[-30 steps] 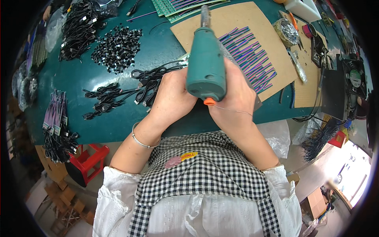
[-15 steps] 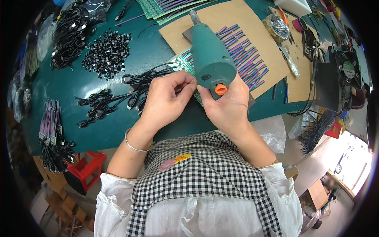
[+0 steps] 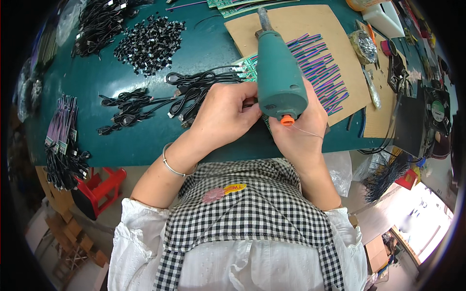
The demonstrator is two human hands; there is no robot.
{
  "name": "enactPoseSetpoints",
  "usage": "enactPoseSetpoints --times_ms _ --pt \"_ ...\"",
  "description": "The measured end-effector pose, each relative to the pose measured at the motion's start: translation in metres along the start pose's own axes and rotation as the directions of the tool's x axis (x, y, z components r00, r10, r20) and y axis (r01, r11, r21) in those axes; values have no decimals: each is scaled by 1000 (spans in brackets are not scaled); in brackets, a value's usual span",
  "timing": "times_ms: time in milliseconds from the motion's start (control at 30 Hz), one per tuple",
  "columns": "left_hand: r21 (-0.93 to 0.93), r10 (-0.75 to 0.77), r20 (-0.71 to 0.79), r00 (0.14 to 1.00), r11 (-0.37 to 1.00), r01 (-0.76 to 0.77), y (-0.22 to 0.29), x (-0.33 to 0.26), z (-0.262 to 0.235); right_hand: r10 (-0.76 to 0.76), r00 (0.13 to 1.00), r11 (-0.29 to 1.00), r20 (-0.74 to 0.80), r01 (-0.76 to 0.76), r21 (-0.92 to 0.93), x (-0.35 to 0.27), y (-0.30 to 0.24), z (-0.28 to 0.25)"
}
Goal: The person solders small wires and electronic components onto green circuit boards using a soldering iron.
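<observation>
My right hand [image 3: 302,128] is closed round a green soldering gun [image 3: 279,72], whose body hides most of the fingers. A thin wire enters the orange piece at the gun's rear. My left hand [image 3: 225,114] is closed in a pinch beside it; something dark shows between thumb and forefinger, too hidden to name. Both hands are at the near edge of a green circuit board panel [image 3: 248,68], partly covered by the gun and fingers. Black cables [image 3: 194,80] run to the panel from the left. Purple, green and black wires [image 3: 318,72] fan out on its right.
Small black connectors [image 3: 150,46] lie heaped at the back left, near bundled black cables [image 3: 99,26]. Finished-looking wire bundles [image 3: 62,131] hang over the left table edge. Cardboard [image 3: 349,53] lies under the wires. A fan [image 3: 438,110] stands at right, a red stool [image 3: 104,191] below left.
The view has shifted, so the table's contents appear farther right and higher. Both hands stay at the panel, with the soldering gun still in my right hand.
</observation>
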State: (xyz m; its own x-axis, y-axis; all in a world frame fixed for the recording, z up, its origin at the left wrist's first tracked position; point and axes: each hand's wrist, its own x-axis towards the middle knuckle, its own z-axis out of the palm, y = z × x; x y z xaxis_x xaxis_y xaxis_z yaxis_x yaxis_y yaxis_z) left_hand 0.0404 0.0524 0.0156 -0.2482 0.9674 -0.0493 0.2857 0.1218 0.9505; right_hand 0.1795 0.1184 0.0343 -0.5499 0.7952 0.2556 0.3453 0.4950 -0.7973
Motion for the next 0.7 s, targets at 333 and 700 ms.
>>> enactPoseSetpoints --times_ms 333,700 --pt "198 174 39 984 964 -178 -1 2 -2 -167 986 984 -3 167 -63 3 1 -4" --pt "293 169 -137 976 948 -123 -5 -7 20 30 998 992 64 -37 118 -51 20 -70"
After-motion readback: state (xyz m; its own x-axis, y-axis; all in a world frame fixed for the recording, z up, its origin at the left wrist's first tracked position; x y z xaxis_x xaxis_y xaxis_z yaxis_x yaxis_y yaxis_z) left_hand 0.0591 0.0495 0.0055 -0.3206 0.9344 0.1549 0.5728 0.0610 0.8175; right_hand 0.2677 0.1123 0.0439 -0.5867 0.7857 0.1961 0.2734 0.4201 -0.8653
